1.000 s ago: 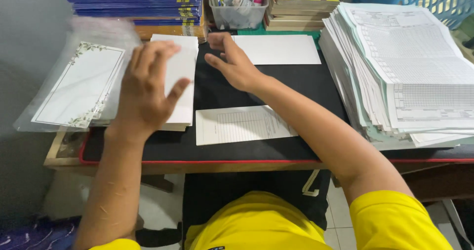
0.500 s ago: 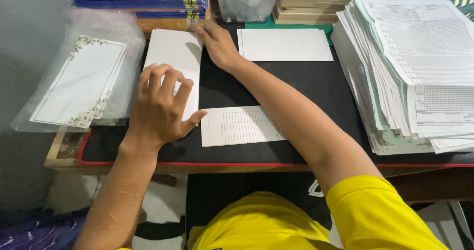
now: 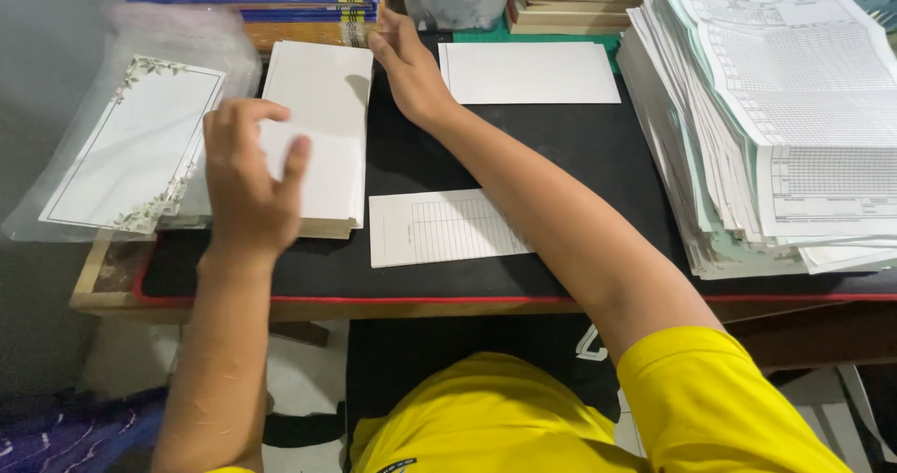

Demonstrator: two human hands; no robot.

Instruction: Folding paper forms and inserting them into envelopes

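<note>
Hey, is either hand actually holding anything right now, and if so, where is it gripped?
Nothing is clearly gripped. The left hand hovers, fingers curled, over the stack of white envelopes; the right hand rests by the stack's top right corner.

Two hands, the left hand (image 3: 245, 188) and the right hand (image 3: 408, 64); one stack of white envelopes (image 3: 322, 108); one ruled slip (image 3: 444, 228); one blank white sheet (image 3: 530, 72); one clear bin (image 3: 451, 4).
</note>
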